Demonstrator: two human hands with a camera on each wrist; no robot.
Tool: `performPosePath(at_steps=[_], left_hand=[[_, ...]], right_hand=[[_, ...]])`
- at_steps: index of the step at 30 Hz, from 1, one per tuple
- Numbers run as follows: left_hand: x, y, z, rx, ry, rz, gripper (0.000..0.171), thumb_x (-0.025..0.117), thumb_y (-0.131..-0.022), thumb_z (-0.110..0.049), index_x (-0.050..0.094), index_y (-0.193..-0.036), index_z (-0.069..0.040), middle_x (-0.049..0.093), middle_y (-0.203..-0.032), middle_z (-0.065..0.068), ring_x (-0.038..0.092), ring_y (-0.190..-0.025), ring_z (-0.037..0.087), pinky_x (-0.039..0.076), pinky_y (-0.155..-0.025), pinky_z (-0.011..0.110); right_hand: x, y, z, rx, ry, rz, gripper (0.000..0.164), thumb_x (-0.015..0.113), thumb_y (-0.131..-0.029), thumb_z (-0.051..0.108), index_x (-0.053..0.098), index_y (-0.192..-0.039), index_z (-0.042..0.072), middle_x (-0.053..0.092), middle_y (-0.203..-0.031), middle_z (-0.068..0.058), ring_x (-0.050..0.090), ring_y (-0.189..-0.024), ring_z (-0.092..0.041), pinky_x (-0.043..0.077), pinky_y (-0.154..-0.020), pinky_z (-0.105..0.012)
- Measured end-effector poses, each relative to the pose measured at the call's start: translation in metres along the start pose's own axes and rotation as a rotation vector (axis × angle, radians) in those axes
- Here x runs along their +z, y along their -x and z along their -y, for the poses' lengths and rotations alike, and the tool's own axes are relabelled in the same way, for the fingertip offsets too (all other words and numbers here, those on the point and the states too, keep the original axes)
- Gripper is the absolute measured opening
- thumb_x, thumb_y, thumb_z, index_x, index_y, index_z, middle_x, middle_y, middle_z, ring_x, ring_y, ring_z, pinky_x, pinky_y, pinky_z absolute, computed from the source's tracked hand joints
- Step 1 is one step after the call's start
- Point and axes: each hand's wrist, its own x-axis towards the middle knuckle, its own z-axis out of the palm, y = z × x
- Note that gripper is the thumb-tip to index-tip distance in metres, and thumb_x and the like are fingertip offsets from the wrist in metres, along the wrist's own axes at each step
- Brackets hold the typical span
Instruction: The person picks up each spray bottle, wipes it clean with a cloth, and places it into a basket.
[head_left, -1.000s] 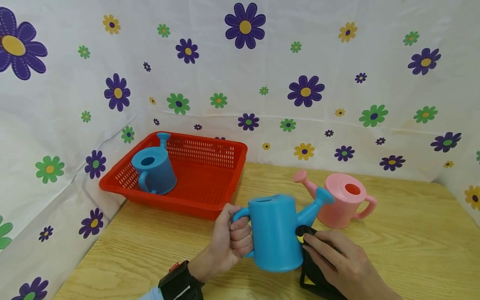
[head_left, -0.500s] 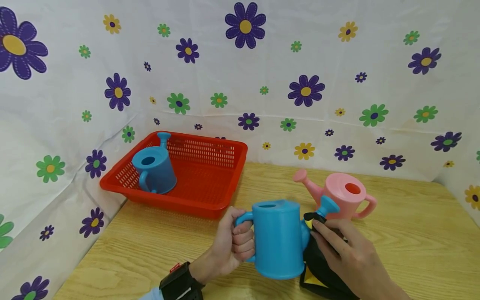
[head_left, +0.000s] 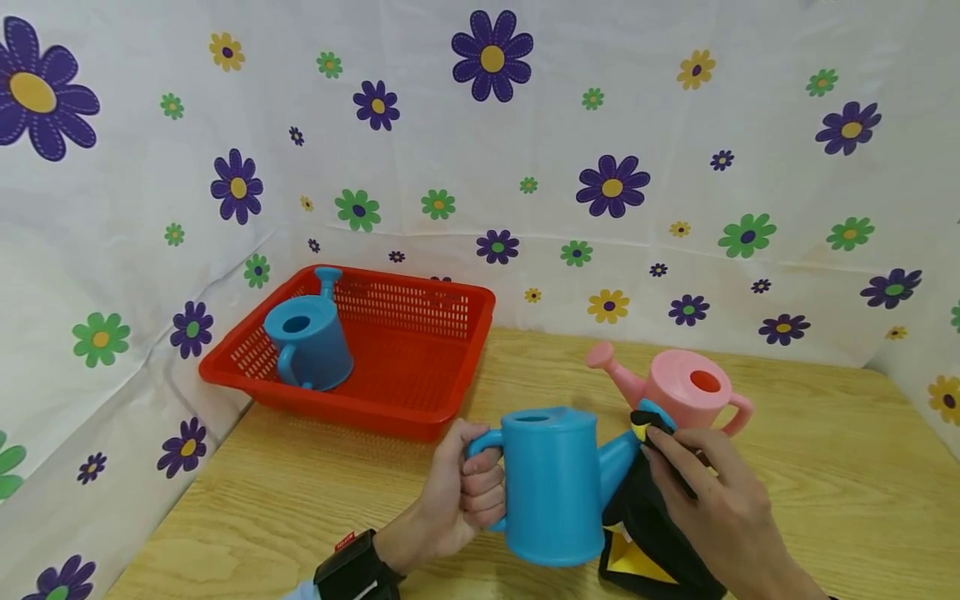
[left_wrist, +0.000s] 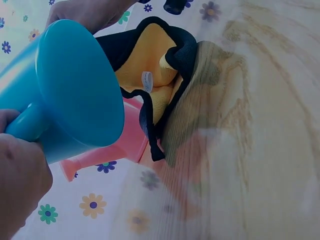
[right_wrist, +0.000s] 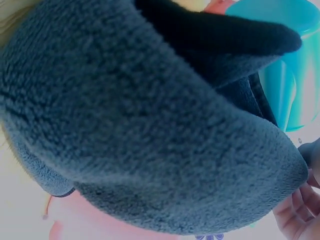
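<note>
A blue watering can (head_left: 553, 492) is held up by my left hand (head_left: 461, 492), whose fingers wrap its handle. The can stands nearly upright with its spout to the right. My right hand (head_left: 723, 500) pinches a black and yellow cloth (head_left: 656, 521) against the spout's end, so most of the spout head is covered. The cloth hangs down below that hand, its yellow side partly showing. In the left wrist view the can's base (left_wrist: 82, 85) faces the camera, with the cloth's yellow side (left_wrist: 150, 55) behind it. The cloth's dark fuzzy side (right_wrist: 150, 125) fills much of the right wrist view.
Just behind the spout, a pink watering can (head_left: 686, 387) stands on the wooden table (head_left: 840, 475). A red basket (head_left: 352, 408) at the back left holds another blue watering can (head_left: 318, 354). Flower-printed white sheeting (head_left: 525, 133) borders the table at the back and sides.
My right hand has moved the cloth up and right, from the lower spout to its head. The held watering can has come slightly lower; my left hand keeps its grip.
</note>
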Motion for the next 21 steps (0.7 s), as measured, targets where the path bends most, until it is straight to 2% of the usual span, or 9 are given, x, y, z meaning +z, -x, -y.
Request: performPosePath(at_steps=[3,7,10,16,21], left_hand=[[-0.0015,0.0009,0.0011,0.004,0.008,0.012,0.048,0.018,-0.105,-0.035,0.030,-0.061,-0.024,0.021,-0.051,-0.008,0.019,-0.040,0.005,0.011,-0.043,0.021],[-0.0029,0.0014,0.0017,0.010,0.013,0.020,0.048,0.017,-0.105,-0.035,0.030,-0.061,-0.024,0.020,-0.051,-0.008,0.018,-0.040,0.006,0.010,-0.043,0.021],[-0.0032,0.0015,0.0021,0.010,0.011,0.016,0.048,0.017,-0.105,-0.035,0.031,-0.061,-0.024,0.021,-0.051,-0.008,0.019,-0.040,0.005,0.011,-0.043,0.021],[-0.0030,0.0014,0.0034,0.006,0.010,0.010,0.048,0.017,-0.105,-0.035,0.031,-0.060,-0.024,0.022,-0.050,-0.009,0.021,-0.040,0.005,0.011,-0.043,0.021],[-0.0031,0.0010,0.0042,-0.005,0.005,-0.016,0.048,0.018,-0.105,-0.035,0.032,-0.060,-0.025,0.024,-0.050,-0.010,0.022,-0.040,0.004,0.013,-0.043,0.020]], right_hand=[[0.0012,-0.0010,-0.0022,-0.003,0.009,-0.083,0.054,0.046,-0.108,0.043,0.078,-0.105,-0.001,0.064,-0.088,-0.013,0.059,-0.074,-0.017,0.052,-0.078,-0.008],[0.0005,-0.0013,-0.0046,0.014,0.009,-0.106,0.055,0.048,-0.107,0.043,0.078,-0.104,-0.002,0.065,-0.090,-0.016,0.059,-0.075,-0.020,0.043,-0.092,-0.002],[-0.0001,-0.0009,-0.0048,0.018,0.007,-0.097,0.056,0.047,-0.107,0.044,0.078,-0.105,-0.003,0.065,-0.090,-0.017,0.059,-0.076,-0.020,0.041,-0.095,-0.001],[0.0002,-0.0007,-0.0041,0.012,0.004,-0.084,0.055,0.047,-0.107,0.044,0.078,-0.104,-0.002,0.065,-0.090,-0.015,0.057,-0.076,-0.018,0.051,-0.076,-0.011],[0.0012,-0.0006,-0.0025,0.015,0.002,-0.074,0.056,0.047,-0.107,0.045,0.079,-0.102,-0.001,0.066,-0.088,-0.012,0.058,-0.075,-0.017,0.052,-0.075,-0.012]])
